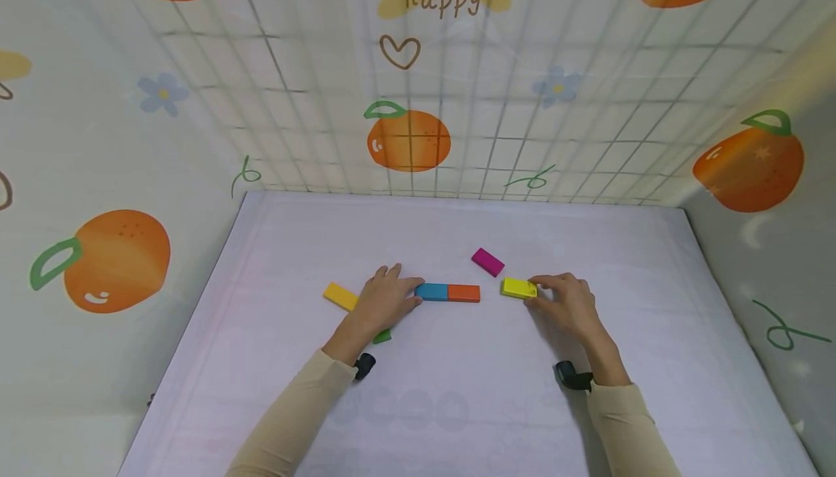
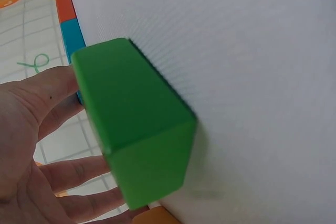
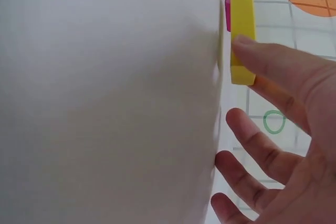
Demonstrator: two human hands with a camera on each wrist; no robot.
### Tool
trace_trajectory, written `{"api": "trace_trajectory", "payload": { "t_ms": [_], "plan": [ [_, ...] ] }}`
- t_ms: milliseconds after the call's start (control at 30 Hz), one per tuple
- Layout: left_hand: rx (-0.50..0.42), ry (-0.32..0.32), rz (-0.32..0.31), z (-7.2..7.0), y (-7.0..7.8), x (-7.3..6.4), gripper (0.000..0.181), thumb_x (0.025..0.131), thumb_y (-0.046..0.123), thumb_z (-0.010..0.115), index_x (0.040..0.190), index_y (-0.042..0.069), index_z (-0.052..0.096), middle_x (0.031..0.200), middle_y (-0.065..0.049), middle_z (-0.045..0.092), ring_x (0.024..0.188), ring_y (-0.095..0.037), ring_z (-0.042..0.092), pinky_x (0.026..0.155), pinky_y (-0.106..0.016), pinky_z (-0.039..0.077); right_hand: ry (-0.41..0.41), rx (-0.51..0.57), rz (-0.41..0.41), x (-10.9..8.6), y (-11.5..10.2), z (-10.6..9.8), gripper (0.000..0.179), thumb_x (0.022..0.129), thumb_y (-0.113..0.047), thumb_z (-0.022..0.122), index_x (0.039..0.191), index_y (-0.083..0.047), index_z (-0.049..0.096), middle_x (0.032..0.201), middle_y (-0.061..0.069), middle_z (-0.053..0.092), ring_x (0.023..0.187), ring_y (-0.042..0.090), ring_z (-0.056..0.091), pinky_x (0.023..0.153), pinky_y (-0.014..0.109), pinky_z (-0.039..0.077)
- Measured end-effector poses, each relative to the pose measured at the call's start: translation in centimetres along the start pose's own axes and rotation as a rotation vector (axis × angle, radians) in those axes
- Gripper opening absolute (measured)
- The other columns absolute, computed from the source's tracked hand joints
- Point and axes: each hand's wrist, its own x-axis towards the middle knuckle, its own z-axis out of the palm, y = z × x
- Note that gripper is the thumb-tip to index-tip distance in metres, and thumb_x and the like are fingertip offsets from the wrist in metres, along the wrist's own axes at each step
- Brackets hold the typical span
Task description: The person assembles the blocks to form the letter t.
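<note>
A blue block (image 1: 432, 292) and a red-orange block (image 1: 464, 293) lie end to end in a row on the white table. My left hand (image 1: 382, 301) pinches the blue block's left end between thumb and index finger, its other fingers spread. To the right of the row, my right hand (image 1: 568, 303) holds a bright yellow block (image 1: 519, 288) by its right end, thumb on the near side. A gap separates this block from the red-orange one. In the right wrist view, the thumb presses the yellow block's (image 3: 242, 19) side while the other fingers stay apart.
Behind the gap lies a slanted magenta block (image 1: 488, 262). An orange-yellow block (image 1: 340, 296) is partly covered by the left hand. Under the left wrist sits a green block (image 1: 382, 336), large in the left wrist view. A patterned curtain (image 1: 313, 136) rises behind the table.
</note>
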Motion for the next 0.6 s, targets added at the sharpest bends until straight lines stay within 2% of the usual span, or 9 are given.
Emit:
{"api": "trace_trajectory", "payload": {
  "t_ms": [267, 600],
  "plan": [
    [0.002, 0.002, 0.003, -0.08, -0.01, 0.01, 0.041, 0.097, 0.038, 0.067, 0.136, 0.025, 0.065, 0.146, -0.023, 0.048, 0.133, -0.048, 0.041, 0.103, -0.059, 0.041, 0.001, 0.018, -0.007, 0.28, -0.27, 0.03, 0.039, 0.088, -0.019, 0.079, 0.124, -0.009, 0.071, 0.118, 0.022, 0.061, 0.108, 0.041, 0.049, 0.084, 0.058, 0.039],
    [0.002, -0.007, -0.001, -0.33, 0.18, -0.12, 0.042, 0.097, 0.038, 0.066, 0.137, 0.024, 0.064, 0.146, -0.023, 0.048, 0.133, -0.046, 0.042, 0.103, -0.059, 0.041, 0.01, 0.038, -0.039, 0.57, -0.87, -0.18, 0.038, 0.086, -0.018, 0.08, 0.123, -0.01, 0.072, 0.112, 0.02, 0.061, 0.103, 0.039, 0.051, 0.079, 0.053, 0.041]
  ]
}}
